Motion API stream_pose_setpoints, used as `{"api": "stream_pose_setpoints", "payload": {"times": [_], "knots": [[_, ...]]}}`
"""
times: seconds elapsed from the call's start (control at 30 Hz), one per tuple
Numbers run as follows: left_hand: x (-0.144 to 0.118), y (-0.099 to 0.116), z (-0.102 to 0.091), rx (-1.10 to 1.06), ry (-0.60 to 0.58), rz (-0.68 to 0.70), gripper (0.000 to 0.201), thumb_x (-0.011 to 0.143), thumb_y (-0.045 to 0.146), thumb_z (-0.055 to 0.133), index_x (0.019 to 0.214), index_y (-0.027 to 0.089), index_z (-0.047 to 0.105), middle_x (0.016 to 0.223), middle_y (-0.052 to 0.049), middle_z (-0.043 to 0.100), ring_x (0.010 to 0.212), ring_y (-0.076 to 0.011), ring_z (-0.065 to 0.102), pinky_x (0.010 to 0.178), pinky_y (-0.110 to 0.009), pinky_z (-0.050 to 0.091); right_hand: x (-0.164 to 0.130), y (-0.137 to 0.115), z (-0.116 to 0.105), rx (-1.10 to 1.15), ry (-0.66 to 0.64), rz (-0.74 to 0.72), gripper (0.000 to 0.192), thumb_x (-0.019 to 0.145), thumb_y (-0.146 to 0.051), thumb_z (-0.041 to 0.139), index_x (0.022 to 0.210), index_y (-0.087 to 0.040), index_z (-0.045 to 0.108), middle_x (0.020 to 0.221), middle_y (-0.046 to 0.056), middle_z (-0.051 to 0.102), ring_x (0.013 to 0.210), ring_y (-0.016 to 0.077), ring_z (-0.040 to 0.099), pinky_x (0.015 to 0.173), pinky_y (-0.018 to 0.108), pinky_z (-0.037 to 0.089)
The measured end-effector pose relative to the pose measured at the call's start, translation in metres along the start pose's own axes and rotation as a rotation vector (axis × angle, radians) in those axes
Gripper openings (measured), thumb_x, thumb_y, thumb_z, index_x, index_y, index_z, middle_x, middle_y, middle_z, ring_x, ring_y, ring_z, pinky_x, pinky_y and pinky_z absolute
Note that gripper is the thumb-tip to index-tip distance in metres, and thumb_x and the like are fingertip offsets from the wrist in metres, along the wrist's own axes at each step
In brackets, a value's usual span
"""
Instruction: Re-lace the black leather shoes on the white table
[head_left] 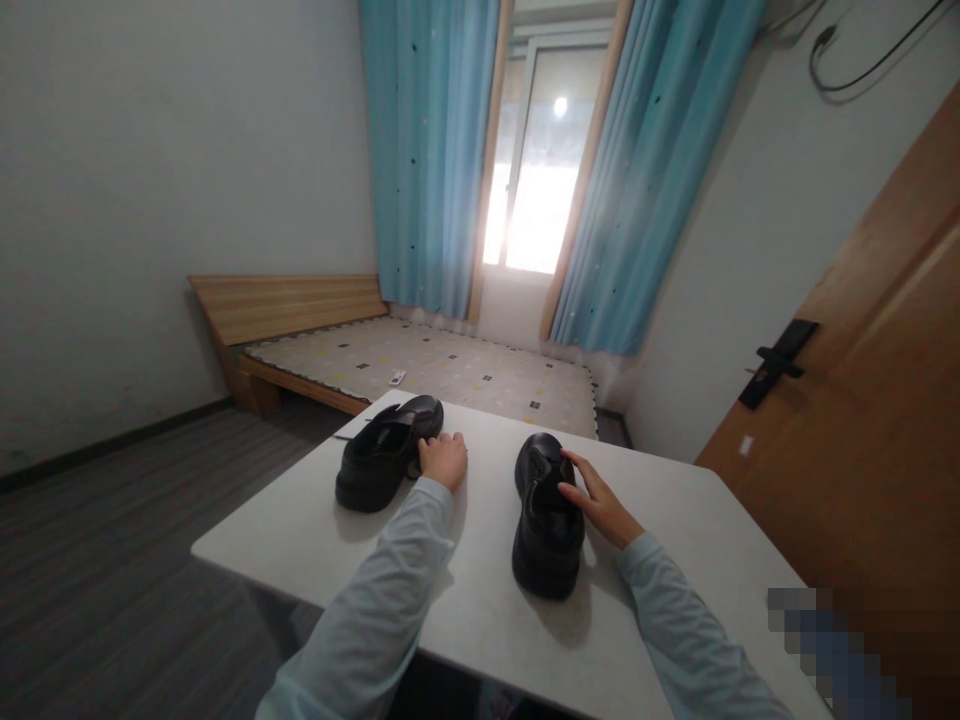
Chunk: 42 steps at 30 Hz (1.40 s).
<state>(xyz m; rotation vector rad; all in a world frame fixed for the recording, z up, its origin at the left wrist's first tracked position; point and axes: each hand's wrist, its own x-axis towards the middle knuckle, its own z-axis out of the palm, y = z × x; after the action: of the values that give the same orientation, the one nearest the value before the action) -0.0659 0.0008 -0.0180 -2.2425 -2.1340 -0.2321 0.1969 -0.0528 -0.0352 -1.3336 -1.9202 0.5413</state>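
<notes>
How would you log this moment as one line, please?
Left hand: at left-side black leather-look shoe, grip unclear | Right hand: at opening of right-side black leather-look shoe | Shoes: apart on smooth white table

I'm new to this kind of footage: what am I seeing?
No machine here, just a person's bare left hand and right hand. The single picture comes from a camera worn on that person's head, looking forward and down. On the white table stand a black shoe on the left, with the left hand at its side, and a second shoe on the right, with the right hand at its opening. Neither looks lifted; whether either is gripped, I can't tell.
</notes>
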Motion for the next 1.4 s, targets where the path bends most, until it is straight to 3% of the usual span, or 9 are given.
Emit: {"api": "stream_pose_setpoints", "payload": {"times": [0.13, 0.27, 0.47, 0.57, 0.83, 0.97, 1.07, 1.27, 1.4], "knots": [[0.004, 0.003, -0.001, -0.043, 0.125, 0.018, 0.027, 0.087, 0.027, 0.038, 0.104, 0.012, 0.052, 0.092, -0.014, 0.065, 0.088, -0.0275, 0.062, 0.082, -0.042, 0.036, 0.0, 0.0, 0.0, -0.003, 0.011, -0.007, 0.06, 0.079, -0.051, 0.05, 0.129, -0.021, 0.04, 0.135, 0.011, 0.044, 0.127, 0.0274, 0.037, 0.107, 0.048, 0.023], [0.006, 0.007, -0.005, -0.067, 0.221, 0.094, 0.024, 0.087, 0.024, 0.036, 0.098, 0.013, 0.055, 0.09, -0.013, 0.064, 0.088, -0.0247, 0.061, 0.078, -0.037, 0.038, 0.0, 0.002, 0.001, 0.003, 0.02, -0.022, 0.058, 0.079, -0.051, 0.05, 0.13, -0.023, 0.04, 0.135, 0.01, 0.044, 0.127, 0.0271, 0.037, 0.107, 0.049, 0.023], [-0.001, 0.03, -0.011, -0.186, 0.309, 0.419, 0.018, 0.086, 0.025, 0.044, 0.095, 0.021, 0.059, 0.095, -0.006, 0.064, 0.095, -0.0224, 0.055, 0.088, -0.041, 0.034, 0.0, 0.001, -0.001, 0.012, 0.011, -0.067, 0.06, 0.082, -0.048, 0.05, 0.135, -0.025, 0.034, 0.139, 0.008, 0.04, 0.129, 0.0257, 0.035, 0.108, 0.048, 0.022], [-0.007, 0.045, -0.011, -0.294, 0.327, 0.562, 0.017, 0.086, 0.026, 0.046, 0.097, 0.023, 0.059, 0.097, -0.003, 0.064, 0.096, -0.0204, 0.053, 0.087, -0.037, 0.036, 0.0, -0.001, -0.001, 0.019, -0.004, -0.11, 0.056, 0.083, -0.045, 0.05, 0.134, -0.025, 0.036, 0.138, 0.007, 0.042, 0.129, 0.0237, 0.036, 0.109, 0.045, 0.024], [-0.023, 0.068, -0.029, -0.528, 0.339, 0.79, 0.014, 0.084, 0.021, 0.048, 0.09, 0.021, 0.061, 0.095, -0.002, 0.064, 0.095, -0.0141, 0.055, 0.085, -0.027, 0.04, 0.0, -0.005, -0.002, 0.039, -0.004, -0.105, 0.048, 0.082, -0.045, 0.05, 0.125, -0.023, 0.044, 0.129, 0.008, 0.048, 0.124, 0.0235, 0.041, 0.108, 0.044, 0.027], [-0.037, 0.077, -0.047, -0.423, 0.264, 0.805, 0.012, 0.083, 0.027, 0.052, 0.085, 0.019, 0.062, 0.087, -0.002, 0.065, 0.088, -0.015, 0.059, 0.08, -0.027, 0.044, 0.001, -0.002, -0.002, 0.046, -0.009, -0.124, 0.047, 0.082, -0.044, 0.05, 0.124, -0.023, 0.044, 0.129, 0.008, 0.049, 0.123, 0.0235, 0.041, 0.107, 0.044, 0.027], [-0.046, 0.085, -0.056, -0.262, 0.191, 0.818, 0.014, 0.085, 0.02, 0.049, 0.088, 0.016, 0.061, 0.084, -0.005, 0.065, 0.079, -0.0161, 0.062, 0.071, -0.026, 0.047, 0.002, 0.002, -0.001, 0.05, -0.017, -0.093, 0.05, 0.081, -0.046, 0.05, 0.125, -0.023, 0.043, 0.129, 0.009, 0.048, 0.122, 0.0257, 0.042, 0.105, 0.046, 0.03], [-0.055, 0.097, -0.059, -0.134, 0.206, 0.944, 0.014, 0.081, 0.009, 0.052, 0.092, 0.01, 0.06, 0.092, -0.01, 0.064, 0.09, -0.0202, 0.061, 0.079, -0.029, 0.048, 0.003, 0.009, 0.001, 0.093, -0.018, -0.111, 0.052, 0.081, -0.048, 0.05, 0.125, -0.02, 0.043, 0.129, 0.011, 0.048, 0.124, 0.0266, 0.04, 0.105, 0.047, 0.028], [-0.06, 0.101, -0.061, -0.099, 0.143, 0.907, 0.014, 0.081, 0.008, 0.05, 0.09, 0.011, 0.06, 0.099, -0.012, 0.063, 0.083, -0.021, 0.064, 0.072, -0.031, 0.051, 0.003, 0.009, 0.0, 0.099, -0.02, -0.134, 0.049, 0.081, -0.042, 0.052, 0.123, -0.018, 0.044, 0.129, 0.011, 0.048, 0.124, 0.0253, 0.039, 0.108, 0.045, 0.025]]}}
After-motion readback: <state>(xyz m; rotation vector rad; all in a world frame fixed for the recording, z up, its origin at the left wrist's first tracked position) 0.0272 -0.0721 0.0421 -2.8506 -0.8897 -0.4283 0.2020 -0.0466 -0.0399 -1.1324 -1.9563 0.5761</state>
